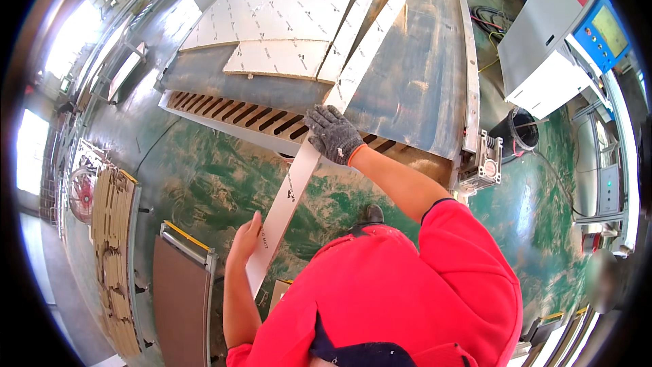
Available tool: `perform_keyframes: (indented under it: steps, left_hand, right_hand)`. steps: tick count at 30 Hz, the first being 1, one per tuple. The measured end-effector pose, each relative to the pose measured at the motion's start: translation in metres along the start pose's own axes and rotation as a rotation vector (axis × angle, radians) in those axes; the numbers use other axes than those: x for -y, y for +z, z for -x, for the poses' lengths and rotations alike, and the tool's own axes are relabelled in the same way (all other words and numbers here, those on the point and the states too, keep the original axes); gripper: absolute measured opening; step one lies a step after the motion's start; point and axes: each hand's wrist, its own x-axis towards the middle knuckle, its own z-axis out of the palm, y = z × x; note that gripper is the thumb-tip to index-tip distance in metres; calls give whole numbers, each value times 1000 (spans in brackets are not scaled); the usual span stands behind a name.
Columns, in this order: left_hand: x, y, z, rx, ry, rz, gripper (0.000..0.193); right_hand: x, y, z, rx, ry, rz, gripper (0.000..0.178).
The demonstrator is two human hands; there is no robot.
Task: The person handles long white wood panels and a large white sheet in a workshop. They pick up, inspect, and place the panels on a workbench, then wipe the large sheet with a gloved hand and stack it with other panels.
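A long white board strip (288,194) with small dark print runs from beside my left hip up onto the machine's dark flat bed (421,81). My bare left hand (246,239) grips the strip's left edge near its lower end, thumb up, the other fingers partly hidden. Farther along, my right hand (334,136), in a dark grey glove with an orange cuff, is closed over the strip at the bed's slotted front edge (251,117). Left of it on the bed lie a second narrow strip (353,24), a wide white panel (278,10) and a shorter white piece (278,58).
Stacked brown boards (112,251) and a brown panel on a cart (180,299) stand at left. A motor-like metal block (483,166) juts from the bed's right corner. Beyond are a black bucket (516,132) and a white control cabinet (543,41). Dust covers the green floor (204,177).
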Motion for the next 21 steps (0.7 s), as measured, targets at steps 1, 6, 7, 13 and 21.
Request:
perform_keyframes:
  steps: [1, 6, 7, 13, 21]
  left_hand:
    - [-11, 16, -8, -80, 134, -33, 70]
    - [-54, 51, 16, -256, 101, -515, 69]
    - [-46, 52, 24, -258, 86, -534, 70]
    - [91, -22, 99, -191, -2, -640, 71]
    - [190, -101, 164, -244, -226, -522, 80]
  right_hand:
    - [-2, 1, -2, -20, -8, 4, 52]
    - [-10, -7, 2, 60, -22, 14, 52]
    - [-12, -9, 3, 91, -38, 12, 51]
    - [-43, 6, 4, 39, -95, 190, 46]
    - [-70, 0, 3, -100, -35, 49, 37]
